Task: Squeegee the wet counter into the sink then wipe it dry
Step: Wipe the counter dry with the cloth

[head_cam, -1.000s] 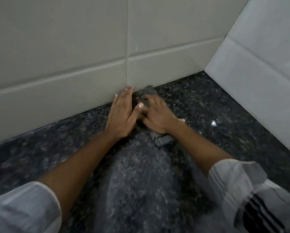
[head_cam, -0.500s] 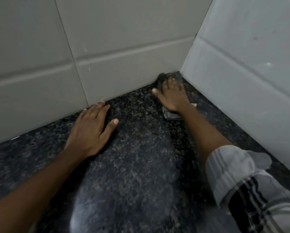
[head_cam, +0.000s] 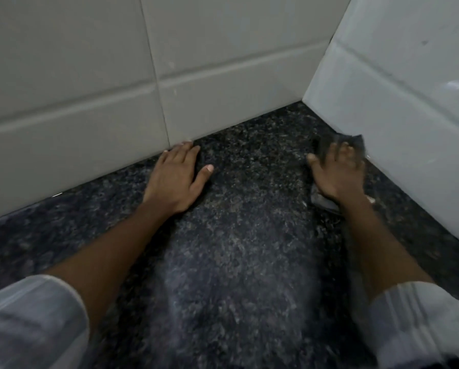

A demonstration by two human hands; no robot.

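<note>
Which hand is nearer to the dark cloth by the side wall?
Right. The right hand lies flat on top of the dark cloth, pressing it to the counter. The left hand rests flat well away, against the back wall.

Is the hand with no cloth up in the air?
No, the left hand lies flat, palm down, on the dark counter by the tiled wall, while the right hand presses the cloth.
</note>
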